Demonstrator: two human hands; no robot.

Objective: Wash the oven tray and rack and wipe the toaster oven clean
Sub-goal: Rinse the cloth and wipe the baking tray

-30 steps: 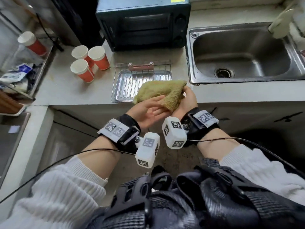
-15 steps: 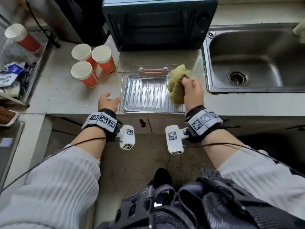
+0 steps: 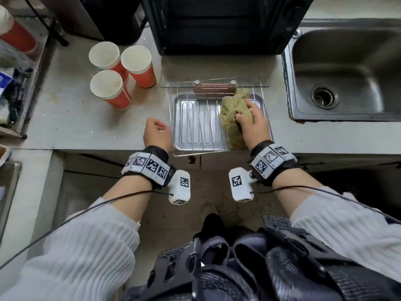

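So the counter [image 3: 86, 118] is a grey concrete slab and pretty much everything sits on it. Sunk into its right end is a stainless sink [image 3: 338, 68], drain visible, nothing in it that I can see. The black toaster oven [image 3: 221, 25] is at the back edge, middle, with its glass door [image 3: 214, 82] folded down flat toward the front, brown handle on it.

Right in front of that, reaching the front edge, is the oven tray [image 3: 195, 124], a shiny ribbed metal pan, with the wire rack [image 3: 208, 118] lying on top of it. Both are on the counter, not in the sink.

Left of the oven, three orange paper cups [image 3: 121, 72] are bunched together, upright. Some cluttered shelf stuff at the far left edge, too blurry to call.

A yellow-green cloth [image 3: 233, 118] is scrunched up along the right side of the tray. The right hand [image 3: 252, 121] is on top of it, fingers curled into the fabric, pressing it down on the tray and rack. The left hand [image 3: 156, 133] rests on the counter just beside the tray's left rim, loosely curled and holding nothing; can't tell if it touches the rim. Both wrists wear black bands with marker tags.
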